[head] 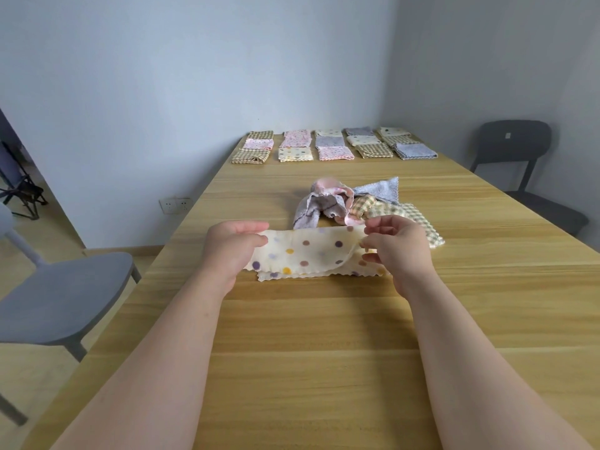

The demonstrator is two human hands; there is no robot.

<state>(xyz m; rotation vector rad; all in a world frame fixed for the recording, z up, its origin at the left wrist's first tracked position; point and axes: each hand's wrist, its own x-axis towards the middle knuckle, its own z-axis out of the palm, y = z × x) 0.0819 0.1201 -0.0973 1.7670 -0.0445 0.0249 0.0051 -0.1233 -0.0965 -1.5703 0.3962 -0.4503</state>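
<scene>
A cream cloth with coloured dots is stretched between my hands above the wooden table, its upper half doubled over toward me. My left hand pinches the cloth's left end between thumb and fingers. My right hand pinches the right end with curled fingers. The cloth's lower scalloped edge touches the tabletop.
Just behind the cloth lies a loose heap of crumpled cloths, pink, grey-blue and checked. At the far end several folded cloths lie in rows. A grey chair stands at the left, a dark chair at the right.
</scene>
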